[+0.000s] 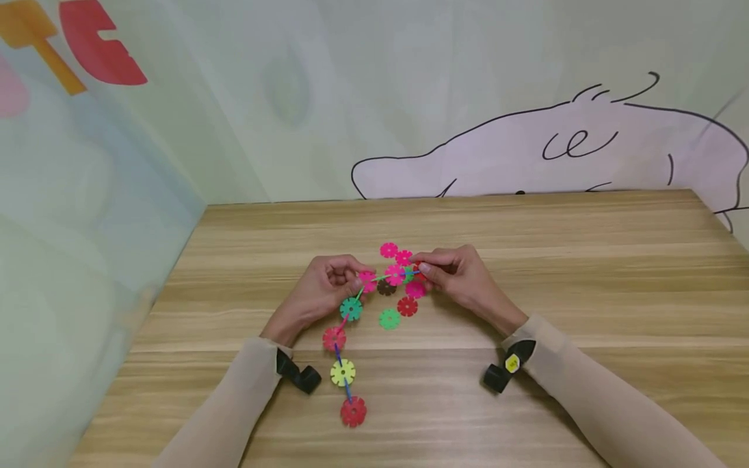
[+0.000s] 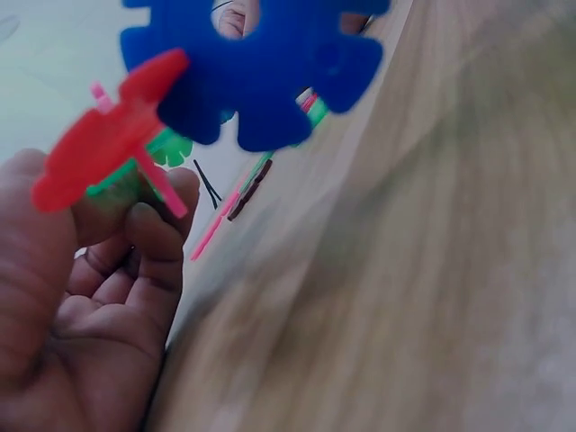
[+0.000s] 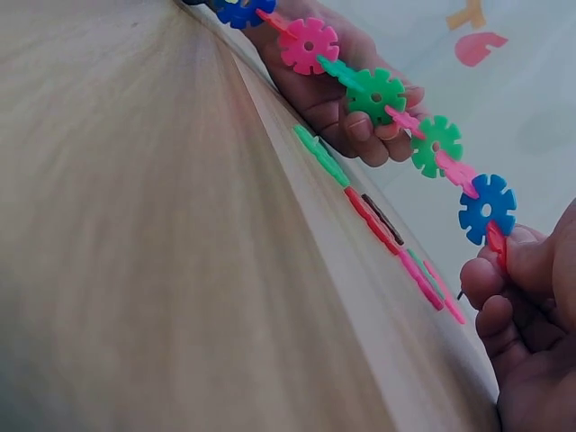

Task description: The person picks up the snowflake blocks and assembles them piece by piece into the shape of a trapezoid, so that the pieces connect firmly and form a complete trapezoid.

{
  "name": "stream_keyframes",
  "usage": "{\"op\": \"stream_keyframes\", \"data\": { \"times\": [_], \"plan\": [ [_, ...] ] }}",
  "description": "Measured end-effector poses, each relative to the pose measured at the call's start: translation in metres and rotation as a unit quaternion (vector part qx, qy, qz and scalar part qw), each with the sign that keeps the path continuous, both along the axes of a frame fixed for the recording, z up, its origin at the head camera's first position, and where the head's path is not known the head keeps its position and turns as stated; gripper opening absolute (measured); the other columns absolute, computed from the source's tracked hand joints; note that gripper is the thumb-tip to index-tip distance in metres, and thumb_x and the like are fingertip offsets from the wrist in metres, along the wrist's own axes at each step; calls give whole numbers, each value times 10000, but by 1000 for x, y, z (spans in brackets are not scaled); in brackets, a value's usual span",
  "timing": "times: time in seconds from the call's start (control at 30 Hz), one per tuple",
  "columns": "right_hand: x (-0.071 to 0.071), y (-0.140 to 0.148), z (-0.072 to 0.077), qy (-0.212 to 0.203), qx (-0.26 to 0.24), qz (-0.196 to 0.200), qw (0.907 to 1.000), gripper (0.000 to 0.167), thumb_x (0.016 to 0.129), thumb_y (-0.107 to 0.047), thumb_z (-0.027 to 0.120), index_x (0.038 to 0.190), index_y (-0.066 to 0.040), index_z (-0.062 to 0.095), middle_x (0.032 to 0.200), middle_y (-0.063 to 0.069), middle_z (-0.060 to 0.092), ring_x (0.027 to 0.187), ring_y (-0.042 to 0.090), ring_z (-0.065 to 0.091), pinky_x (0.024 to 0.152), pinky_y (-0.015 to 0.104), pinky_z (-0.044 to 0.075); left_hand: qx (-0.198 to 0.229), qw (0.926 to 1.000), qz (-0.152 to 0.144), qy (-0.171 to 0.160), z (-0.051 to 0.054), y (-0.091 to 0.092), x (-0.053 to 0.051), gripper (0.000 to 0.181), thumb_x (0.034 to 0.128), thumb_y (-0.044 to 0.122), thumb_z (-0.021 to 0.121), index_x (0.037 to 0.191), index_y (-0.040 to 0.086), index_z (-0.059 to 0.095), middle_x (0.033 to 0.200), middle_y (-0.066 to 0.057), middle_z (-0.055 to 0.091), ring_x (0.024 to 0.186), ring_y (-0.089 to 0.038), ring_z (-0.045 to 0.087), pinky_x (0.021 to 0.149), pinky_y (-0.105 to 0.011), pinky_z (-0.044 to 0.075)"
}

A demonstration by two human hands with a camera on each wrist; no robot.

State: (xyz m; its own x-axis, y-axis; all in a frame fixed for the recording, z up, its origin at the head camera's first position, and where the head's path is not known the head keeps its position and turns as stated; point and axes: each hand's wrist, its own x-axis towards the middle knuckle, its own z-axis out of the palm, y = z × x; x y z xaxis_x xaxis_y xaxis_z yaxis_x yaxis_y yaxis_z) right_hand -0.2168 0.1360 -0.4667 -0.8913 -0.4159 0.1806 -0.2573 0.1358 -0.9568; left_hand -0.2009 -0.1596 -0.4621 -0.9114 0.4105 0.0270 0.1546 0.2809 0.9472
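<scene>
A chain of notched plastic discs (image 1: 342,372), slotted edge to edge, is strung between the two hands above the tabletop (image 1: 246,260), its loose end dangling toward the person. The left hand (image 1: 328,286) pinches it partway along between thumb and fingers; the right hand (image 1: 462,273) has thumb and forefinger closed on the red disc (image 3: 498,247) at the other end, its remaining fingers curled in. The likeliest trouble is a joint popping apart: the slots look shallow, so a sideways twist or a pull between the hands could free a disc, and the hanging tail's weight might lever a loose joint out. Pushing hard with a slot off line could bend a disc. A low swing of the chain could scatter the loose discs (image 1: 389,318) lying beneath. No brand shows on the discs. On the right wrist's black strap (image 1: 525,351), a yellow label (image 1: 512,363) has marks too small to read. On the wall, an orange shape (image 1: 41,42) resembles a T, beside a red letter-like shape (image 1: 99,42) I can't identify.
</scene>
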Motion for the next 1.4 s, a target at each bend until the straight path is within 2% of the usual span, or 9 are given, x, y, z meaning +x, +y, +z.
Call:
{"op": "stream_keyframes", "data": {
  "times": [0.3, 0.43, 0.57, 0.7, 0.8, 0.93, 1.1, 1.27, 1.4],
  "plan": [
    [1, -3, 0, -5, 72, -173, 9998, 261, 1035, 8, 657, 1273, 32, 762, 938, 264, 782, 666, 104, 665, 594, 176, 490, -98, 9998, 124, -84, 0, 1, 1, 198, 1007, 34, 716, 1194, 41, 779, 844, 15, 720, 701, -69, 610, 660, -169, 512],
    [2, -2, 1, -304, 49, -411, 9987, 299, 1072, -70, 637, 1351, -21, 736, 999, 240, 797, 721, 103, 701, 577, 170, 476, 108, 9994, 223, -222, -1, 0, -1, 222, 1050, 94, 686, 1254, 64, 768, 922, -43, 797, 760, -87, 718, 716, -195, 582],
    [3, -1, 4, -477, -15, -655, 9967, 349, 1092, -103, 613, 1427, -36, 684, 997, 179, 774, 765, 116, 711, 561, 176, 464, 404, 9981, 402, -217, -3, -7, -4, 248, 1077, 106, 642, 1297, 49, 743, 914, -31, 762, 791, -86, 736, 750, -196, 601],
    [7, -2, 2, -94, 470, -907, 9947, 353, 1076, -55, 608, 1420, -40, 687, 969, 163, 743, 782, 139, 678, 648, 176, 520, 819, 9938, 746, -30, -4, -16, -7, 271, 1068, 46, 632, 1318, -25, 712, 887, 41, 667, 774, -48, 686, 725, -157, 573],
    [11, -3, -1, 405, 1079, -1017, 9881, 350, 1039, -38, 645, 1382, -63, 713, 962, 121, 762, 772, 145, 649, 703, 190, 532, 1213, 9884, 909, -43, -5, -20, -10, 276, 1062, 6, 623, 1318, -72, 690, 875, 53, 633, 782, -42, 674, 744, -156, 589],
    [17, -7, -4, 879, 1650, -764, 9794, 426, 975, -72, 746, 1395, -74, 670, 1001, 55, 765, 793, 150, 617, 693, 222, 508, 1624, 9825, 851, -311, -6, -20, -11, 282, 1062, -20, 604, 1323, -112, 661, 877, 42, 621, 810, -65, 703, 796, -213, 638],
    [21, -10, -3, 1141, 2027, -437, 9716, 581, 933, -117, 818, 1456, -76, 567, 1066, 32, 749, 905, 156, 630, 818, 293, 546, 1811, 9789, 804, -496, -6, -18, -10, 266, 1058, -47, 585, 1304, -96, 675, 883, 27, 615, 824, -89, 709, 830, -268, 660],
    [21, -12, -2, 1176, 1977, -277, 9728, 620, 902, -4, 793, 1459, -59, 527, 1050, 52, 713, 968, 190, 662, 934, 391, 575, 1812, 9794, 746, -492, -6, -18, -10, 267, 1064, -51, 570, 1261, 20, 735, 908, 20, 628, 858, -90, 695, 850, -276, 662],
    [20, -12, -3, 1099, 1722, -233, 9786, 634, 881, 86, 745, 1448, -61, 505, 1032, 62, 681, 949, 183, 666, 916, 330, 587, 1721, 9810, 773, -446, -7, -19, -10, 267, 1068, -39, 573, 1275, 19, 731, 929, 30, 638, 880, -79, 667, 835, -219, 638]
  ]
}}
